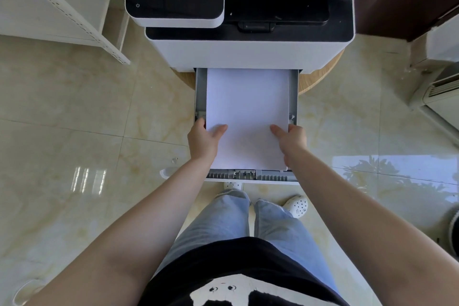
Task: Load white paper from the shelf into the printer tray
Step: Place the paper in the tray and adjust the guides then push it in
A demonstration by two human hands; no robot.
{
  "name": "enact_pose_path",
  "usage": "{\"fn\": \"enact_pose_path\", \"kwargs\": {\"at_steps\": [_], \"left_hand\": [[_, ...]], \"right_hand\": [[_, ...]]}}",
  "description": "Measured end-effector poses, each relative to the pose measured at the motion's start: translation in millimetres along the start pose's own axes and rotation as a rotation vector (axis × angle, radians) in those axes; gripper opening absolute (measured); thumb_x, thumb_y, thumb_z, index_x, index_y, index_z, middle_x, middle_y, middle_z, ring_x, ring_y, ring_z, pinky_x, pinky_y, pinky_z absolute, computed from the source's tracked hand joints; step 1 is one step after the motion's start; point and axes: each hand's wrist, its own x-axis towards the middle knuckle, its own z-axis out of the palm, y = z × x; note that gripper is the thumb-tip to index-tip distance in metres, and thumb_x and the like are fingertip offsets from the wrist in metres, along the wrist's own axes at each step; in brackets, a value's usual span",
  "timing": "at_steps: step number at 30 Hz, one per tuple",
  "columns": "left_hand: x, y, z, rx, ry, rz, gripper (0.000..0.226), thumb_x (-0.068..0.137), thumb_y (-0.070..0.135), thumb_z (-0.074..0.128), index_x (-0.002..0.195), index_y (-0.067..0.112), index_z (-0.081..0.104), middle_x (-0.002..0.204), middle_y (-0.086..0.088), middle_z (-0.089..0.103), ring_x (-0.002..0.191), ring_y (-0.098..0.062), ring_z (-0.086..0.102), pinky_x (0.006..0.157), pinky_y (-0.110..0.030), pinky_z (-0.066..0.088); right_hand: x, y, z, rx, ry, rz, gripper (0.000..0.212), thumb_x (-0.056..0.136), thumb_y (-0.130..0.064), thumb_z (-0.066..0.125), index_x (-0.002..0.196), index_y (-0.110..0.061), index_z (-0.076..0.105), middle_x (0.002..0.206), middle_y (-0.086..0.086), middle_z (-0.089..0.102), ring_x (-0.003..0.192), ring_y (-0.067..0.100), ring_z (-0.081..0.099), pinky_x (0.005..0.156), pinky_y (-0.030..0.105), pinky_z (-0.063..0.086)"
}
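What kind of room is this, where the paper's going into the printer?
Probably a small office or home workroom. A large white multifunction printer has its tray pulled out over a glossy tiled floor, white metal shelving stands to the left, and what looks like an air-conditioning unit sits on the right.

left hand [205, 140] grip closed, thumb forward | right hand [291, 140] grip closed, thumb forward | arms extended

The flat stack of white paper [248, 117] looks matt and smooth inside the grey plastic pull-out tray [293, 92]. The white-and-black plastic printer [238, 49] has a satin casing with glossy black panels. Around them, the cream marbled floor tiles [74, 112] shine glossy, and the round wooden stand [320, 74] looks matt.
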Motion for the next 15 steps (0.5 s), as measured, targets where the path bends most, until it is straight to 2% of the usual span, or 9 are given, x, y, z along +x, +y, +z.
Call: {"fn": "enact_pose_path", "kwargs": {"at_steps": [3,5,9,12,15], "left_hand": [[0,-2,-3,0.043,0.045,0.035,0.032,0.078,0.027,0.075,0.095,0.004,0.060,0.085,-0.009,0.065,0.073,-0.024,0.053,0.062,-0.028,0.036],[-3,-1,-4,0.146,0.087,0.061,0.027,0.078,0.029,0.073,0.091,0.011,0.058,0.080,-0.004,0.063,0.070,-0.025,0.053,0.057,-0.029,0.035],[-4,-4,-4,0.421,0.213,0.204,0.034,0.072,0.038,0.077,0.084,0.013,0.058,0.088,-0.006,0.055,0.078,-0.027,0.049,0.053,-0.030,0.032],[1,-12,-3,0.477,0.302,0.286,0.039,0.063,0.038,0.084,0.082,0.012,0.060,0.095,-0.011,0.053,0.083,-0.030,0.047,0.062,-0.032,0.034],[3,-16,-4,0.505,0.346,0.304,0.051,0.059,0.039,0.086,0.094,0.014,0.059,0.107,-0.014,0.052,0.091,-0.033,0.049,0.075,-0.034,0.036]], "right_hand": [[-1,-1,-1,0.005,0.000,0.006,0.020,0.087,-0.020,0.067,0.070,-0.015,0.059,0.073,0.006,0.063,0.074,0.028,0.060,0.078,0.047,0.056],[-2,-1,-1,-0.001,-0.003,0.002,0.020,0.087,-0.020,0.067,0.070,-0.014,0.059,0.073,0.005,0.063,0.074,0.028,0.060,0.075,0.045,0.056],[-6,-2,-3,-0.049,-0.006,-0.054,0.016,0.088,-0.022,0.065,0.076,-0.014,0.062,0.073,0.002,0.064,0.073,0.028,0.061,0.066,0.033,0.051],[-10,-1,-11,-0.237,0.034,-0.223,0.020,0.085,-0.026,0.068,0.094,-0.009,0.064,0.082,0.003,0.066,0.075,0.026,0.060,0.057,0.026,0.042],[-15,9,-17,-0.560,0.248,-0.412,0.048,0.076,-0.035,0.075,0.116,-0.018,0.054,0.099,-0.001,0.062,0.093,0.023,0.056,0.071,0.032,0.042]]}}
